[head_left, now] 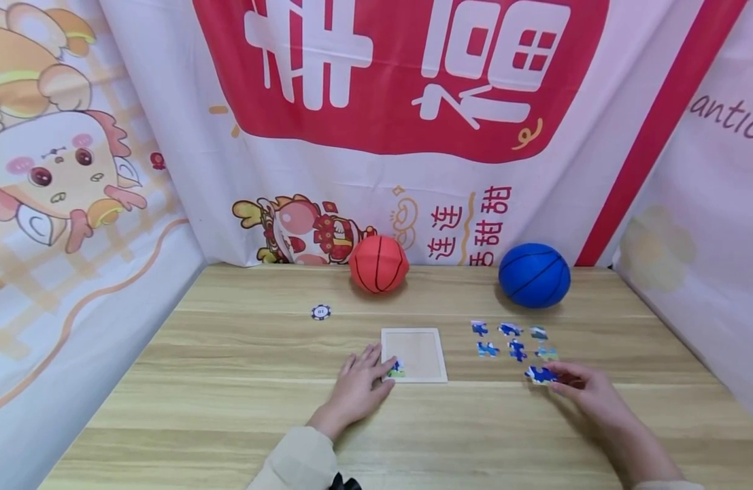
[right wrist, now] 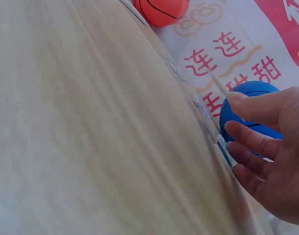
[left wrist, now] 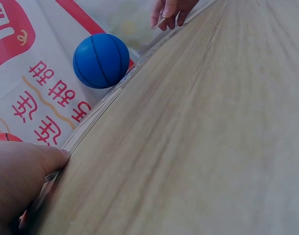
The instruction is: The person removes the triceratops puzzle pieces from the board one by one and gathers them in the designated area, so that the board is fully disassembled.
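A square white puzzle frame [head_left: 413,331] lies flat on the wooden table. In its lower left corner sits a blue and green jigsaw piece [head_left: 398,372], partly covered by fingers. My left hand [head_left: 359,386] rests at the frame's left side, its fingers spread, with fingertips on the corner piece and rim. On the right, my right hand [head_left: 587,395] pinches a blue and white jigsaw piece [head_left: 539,374] between thumb and fingers. That piece appears only as a thin edge in the right wrist view. Several loose jigsaw pieces [head_left: 517,351] lie in two rows just beyond the right hand.
Behind the frame stands a red ball [head_left: 379,265], and a blue ball [head_left: 534,275] stands at the back right. A poker chip [head_left: 321,312] lies left of the red ball. Printed cloth [head_left: 400,146] hangs along the table's back and sides.
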{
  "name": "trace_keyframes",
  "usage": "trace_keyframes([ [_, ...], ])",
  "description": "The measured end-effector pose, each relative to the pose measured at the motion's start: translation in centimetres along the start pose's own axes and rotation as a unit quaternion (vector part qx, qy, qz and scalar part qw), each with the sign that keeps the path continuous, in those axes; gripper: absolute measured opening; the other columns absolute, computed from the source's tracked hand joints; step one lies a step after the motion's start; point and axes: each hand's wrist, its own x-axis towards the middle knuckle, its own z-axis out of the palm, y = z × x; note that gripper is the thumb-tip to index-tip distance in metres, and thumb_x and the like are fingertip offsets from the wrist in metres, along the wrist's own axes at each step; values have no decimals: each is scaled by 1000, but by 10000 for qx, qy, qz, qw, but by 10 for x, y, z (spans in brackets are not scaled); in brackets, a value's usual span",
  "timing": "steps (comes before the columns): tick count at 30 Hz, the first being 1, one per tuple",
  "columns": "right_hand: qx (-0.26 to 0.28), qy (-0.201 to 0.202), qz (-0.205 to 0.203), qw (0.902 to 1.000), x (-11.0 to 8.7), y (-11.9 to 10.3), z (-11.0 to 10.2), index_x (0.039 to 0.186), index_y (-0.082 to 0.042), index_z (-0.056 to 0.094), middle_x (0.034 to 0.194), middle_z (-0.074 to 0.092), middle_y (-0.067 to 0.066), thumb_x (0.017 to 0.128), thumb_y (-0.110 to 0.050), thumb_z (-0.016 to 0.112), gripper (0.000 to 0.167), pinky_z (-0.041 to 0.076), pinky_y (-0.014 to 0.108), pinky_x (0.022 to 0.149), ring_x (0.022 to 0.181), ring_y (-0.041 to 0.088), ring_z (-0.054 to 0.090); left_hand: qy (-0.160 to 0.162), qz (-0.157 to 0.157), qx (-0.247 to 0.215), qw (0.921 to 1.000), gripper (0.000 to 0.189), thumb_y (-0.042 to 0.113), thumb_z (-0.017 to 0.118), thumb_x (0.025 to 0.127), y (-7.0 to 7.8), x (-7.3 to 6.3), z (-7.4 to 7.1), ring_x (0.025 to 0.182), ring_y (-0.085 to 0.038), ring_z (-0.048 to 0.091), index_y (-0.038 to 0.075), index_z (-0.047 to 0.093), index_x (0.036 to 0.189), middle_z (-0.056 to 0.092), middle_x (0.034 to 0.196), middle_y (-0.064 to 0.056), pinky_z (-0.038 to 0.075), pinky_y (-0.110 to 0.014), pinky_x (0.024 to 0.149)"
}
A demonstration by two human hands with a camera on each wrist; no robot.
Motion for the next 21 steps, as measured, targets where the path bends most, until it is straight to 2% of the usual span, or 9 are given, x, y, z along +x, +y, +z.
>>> trace_keyframes([
  [4, -190, -34, -74, 9998, 1, 5, 4, 101, 5, 60, 90, 59, 11, 76, -9, 65, 30, 44, 23, 63, 75, 10, 53, 7, -4, 22, 10000, 42, 36, 48, 87, 0, 0, 0, 126, -26, 17, 19, 47, 126, 26, 137, -13, 7, -47, 99],
  [10, -590, -288, 318, 9973, 2, 4, 8, 105, -4, 61, 103, 56, 13, 78, -23, 64, 33, 39, 39, 77, 93, 26, 49, 28, 30, 70, 10000, 42, 36, 48, 87, 0, 0, 0, 126, -26, 17, 19, 47, 125, 26, 137, -13, 8, -48, 99],
  [14, -626, -260, 139, 9976, 3, 5, 12, 103, -5, 62, 106, 55, 16, 76, -19, 66, 31, 33, 49, 82, 98, 33, 46, 30, 24, 64, 10000, 42, 35, 49, 86, -1, 0, 1, 126, -27, 18, 19, 47, 125, 26, 137, -13, 8, -48, 99],
  [17, -747, -226, 1, 9969, 4, 5, 14, 101, -5, 63, 105, 55, 17, 75, -16, 67, 29, 31, 51, 82, 97, 33, 45, 14, 0, 43, 10000, 42, 35, 49, 87, 0, -1, 1, 126, -27, 17, 19, 47, 125, 26, 137, -13, 8, -48, 99],
  [21, -940, -328, 108, 9950, 6, 2, 15, 102, -6, 63, 105, 55, 17, 75, -14, 67, 29, 33, 51, 81, 97, 33, 45, 12, -3, 22, 10000, 42, 35, 48, 87, 0, -1, 0, 126, -27, 17, 19, 47, 126, 26, 137, -13, 7, -48, 99],
])
